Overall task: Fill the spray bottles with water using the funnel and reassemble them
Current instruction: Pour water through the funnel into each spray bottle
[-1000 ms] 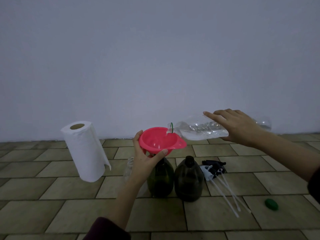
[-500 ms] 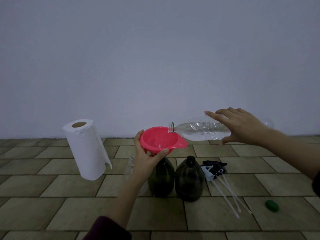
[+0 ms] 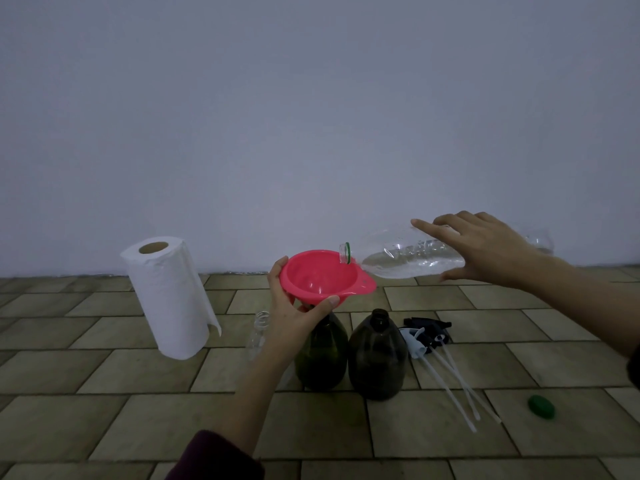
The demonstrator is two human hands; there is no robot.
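Water bottle [image 3: 408,258] lower, left bottle's neck hidden.

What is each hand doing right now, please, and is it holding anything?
Left hand: closed, gripping the red funnel above a dark spray bottle.
Right hand: closed, holding the clear water bottle tipped towards the funnel.

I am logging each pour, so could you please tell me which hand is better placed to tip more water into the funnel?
Right. The right hand already holds the clear bottle, its mouth over the pink funnel. The left hand steadies that funnel.
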